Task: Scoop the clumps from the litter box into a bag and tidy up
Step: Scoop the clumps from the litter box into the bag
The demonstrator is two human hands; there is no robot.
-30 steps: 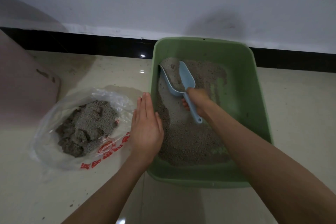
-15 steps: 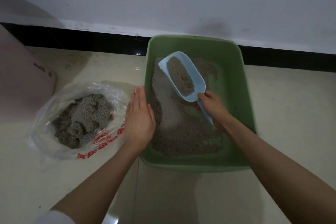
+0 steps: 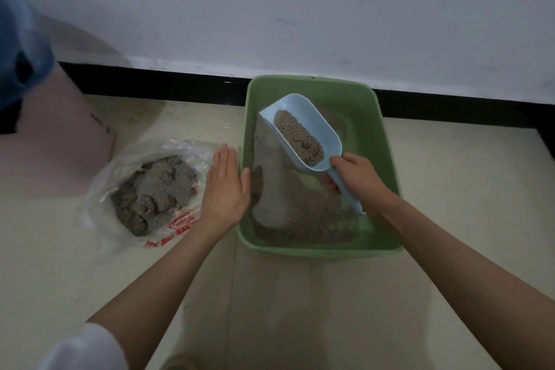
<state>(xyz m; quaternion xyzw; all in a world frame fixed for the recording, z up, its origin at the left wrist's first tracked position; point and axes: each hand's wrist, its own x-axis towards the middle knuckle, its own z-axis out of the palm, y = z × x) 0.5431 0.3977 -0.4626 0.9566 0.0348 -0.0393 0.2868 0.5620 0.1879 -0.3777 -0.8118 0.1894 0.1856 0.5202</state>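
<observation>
Careful: your right hand point(image 3: 357, 177) grips the loaded scoop point(image 3: 303, 132) above the litter box point(image 3: 387, 159), while your left hand point(image 3: 226, 189) rests flat on its rim. Crossing to the bag point(image 3: 150, 192) tilted would spill litter on the floor point(image 3: 465, 174).

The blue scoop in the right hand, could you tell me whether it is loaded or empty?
Loaded: the blue scoop carries a strip of grey litter along its bowl, held above the green litter box by the right hand.
</observation>
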